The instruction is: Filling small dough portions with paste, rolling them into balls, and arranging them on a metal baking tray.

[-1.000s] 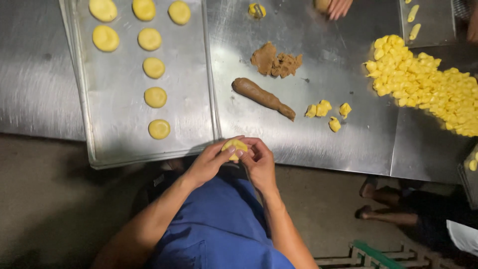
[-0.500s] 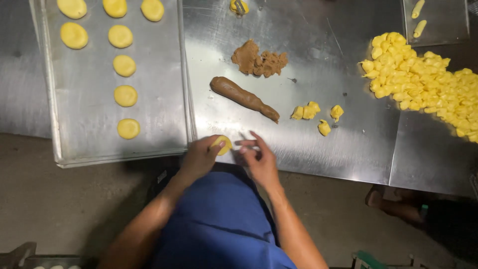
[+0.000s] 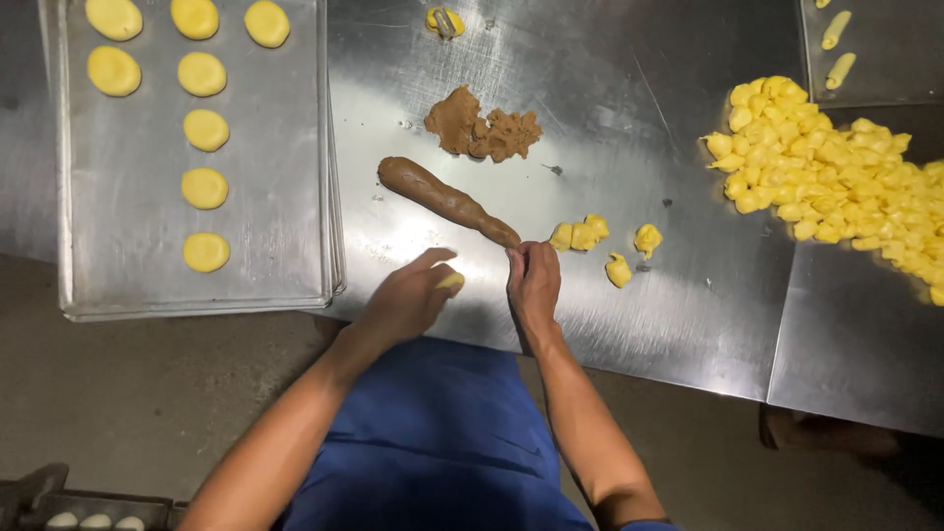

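My left hand [image 3: 408, 298] cups a small yellow dough piece [image 3: 451, 281] just above the steel table [image 3: 610, 118]. My right hand [image 3: 532, 281] pinches the near end of a brown filling roll [image 3: 444, 200] that lies diagonally on the table. A crumbly brown filling heap [image 3: 482, 128] sits behind the roll. Several small yellow dough lumps [image 3: 600, 244] lie just right of my right hand.
A metal baking tray [image 3: 275, 147] at the left holds several flat yellow dough discs [image 3: 205, 187]. A large pile of yellow dough pieces [image 3: 836, 172] covers the right side. Another tray corner [image 3: 875, 79] at top right holds two dough rolls. A dough bit [image 3: 444, 20] lies at the far edge.
My hands have parted. The left keeps the yellow dough piece, and the right has reached forward to the end of the brown roll.
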